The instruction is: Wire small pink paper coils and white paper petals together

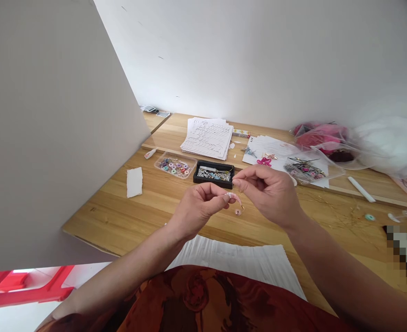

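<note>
My left hand [201, 206] pinches a small pale pink curved piece [237, 197] between thumb and fingers. From the end of that piece hangs a small round pinkish bead [238, 212] by a gold-coloured bit. Just right of it and slightly higher, my right hand [267, 191] is closed in a pinch; thin gold wire seems to show below its fingertips, but what it grips is too small to name. Behind both hands lies a black tray [195, 179] with small shiny beads and a white tube. Left of that tray is a clear box [158, 165] of coloured beads.
Stacked white sheets [208, 138] lie at the back. Farther right are a bright pink flower piece [264, 161], bagged dark sticks [303, 168], pink bags [322, 138], a white stick [361, 189] and loose gold wires. A white cloth [231, 251] is at the near edge.
</note>
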`<action>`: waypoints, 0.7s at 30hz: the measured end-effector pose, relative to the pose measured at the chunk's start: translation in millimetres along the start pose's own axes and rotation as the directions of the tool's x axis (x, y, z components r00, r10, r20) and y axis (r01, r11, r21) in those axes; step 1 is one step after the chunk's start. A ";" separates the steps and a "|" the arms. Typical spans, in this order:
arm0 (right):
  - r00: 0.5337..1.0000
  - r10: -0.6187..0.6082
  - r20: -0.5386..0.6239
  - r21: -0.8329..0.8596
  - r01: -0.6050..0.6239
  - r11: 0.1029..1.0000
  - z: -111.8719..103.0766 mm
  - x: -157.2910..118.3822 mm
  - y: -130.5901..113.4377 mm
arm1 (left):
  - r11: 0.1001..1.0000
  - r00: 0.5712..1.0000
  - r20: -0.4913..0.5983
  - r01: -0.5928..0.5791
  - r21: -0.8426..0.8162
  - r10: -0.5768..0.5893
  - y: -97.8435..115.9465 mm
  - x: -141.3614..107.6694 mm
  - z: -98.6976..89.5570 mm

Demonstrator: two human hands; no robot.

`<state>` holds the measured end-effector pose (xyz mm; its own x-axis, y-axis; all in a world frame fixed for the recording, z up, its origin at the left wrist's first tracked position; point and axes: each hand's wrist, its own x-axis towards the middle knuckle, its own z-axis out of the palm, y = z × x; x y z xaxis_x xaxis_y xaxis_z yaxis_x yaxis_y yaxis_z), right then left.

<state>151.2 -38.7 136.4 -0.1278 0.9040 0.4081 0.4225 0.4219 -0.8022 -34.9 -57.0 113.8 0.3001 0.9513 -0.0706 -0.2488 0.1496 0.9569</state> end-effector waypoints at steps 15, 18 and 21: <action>0.973 0.149 0.178 0.176 -0.181 0.968 22.9 -58.7 -6.5 | 0.981 0.977 -0.177 -0.145 -0.127 0.122 -5.2 1.4 3.8; 0.984 -0.168 0.060 -0.098 0.173 0.980 12.2 -55.3 -20.8 | 0.986 0.980 -0.165 -0.133 -0.105 0.115 -6.0 0.7 3.7; 0.939 -0.343 0.004 -0.221 0.336 0.916 5.7 -45.1 -26.3 | 0.990 0.983 -0.153 -0.111 -0.089 0.097 -5.9 -0.6 3.1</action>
<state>140.7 -90.1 136.6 -0.2688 0.7046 0.6567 0.5420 0.6743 -0.5015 -30.7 -59.3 109.0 0.1299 0.9913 -0.0200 -0.3619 0.0662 0.9298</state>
